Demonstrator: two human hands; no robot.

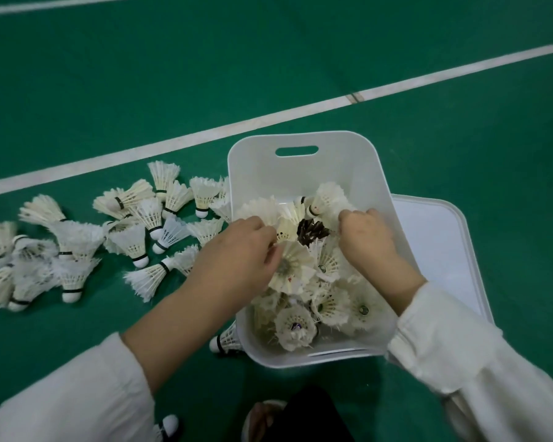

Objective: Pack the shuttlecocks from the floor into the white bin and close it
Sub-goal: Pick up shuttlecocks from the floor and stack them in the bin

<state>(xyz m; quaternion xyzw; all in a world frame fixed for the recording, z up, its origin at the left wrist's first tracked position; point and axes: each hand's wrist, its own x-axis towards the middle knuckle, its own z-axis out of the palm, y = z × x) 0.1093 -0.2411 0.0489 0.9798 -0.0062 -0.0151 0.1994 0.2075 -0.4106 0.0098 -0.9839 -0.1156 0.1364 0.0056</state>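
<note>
A: Where are the hands?

B: Both are inside the white bin (300, 173), which stands open on the green floor (300, 59). The left hand (237, 253) reaches in from the left side, over the bin's left wall, and its fingers (273, 255) curl down onto a white shuttlecock (292, 267) near the top of the pile, feathers facing up. I cannot tell whether they actually pinch it or only press on it.

A: And the right?

B: The right hand (366, 237) sits against the bin's right wall, fingers (348, 218) bent and pressed together into the feathers of the shuttlecocks at the far end of the pile. Whether it grips one is hidden by the knuckles.

A: How full is the bin?

B: Its bottom is covered with shuttlecocks in the bin (326, 301), mostly white, with one dark-feathered shuttlecock (312, 231) between the two hands. The far wall with the handle slot (297, 151) is bare.

A: What is left outside?

B: A loose heap of shuttlecocks on the floor (77, 244) lies left of the bin, some touching its left wall, and one more (225, 341) rests against the near left corner. The white lid (444, 247) lies flat on the floor just right of the bin, partly tucked under it. A white court line (173, 140) runs diagonally behind everything
</note>
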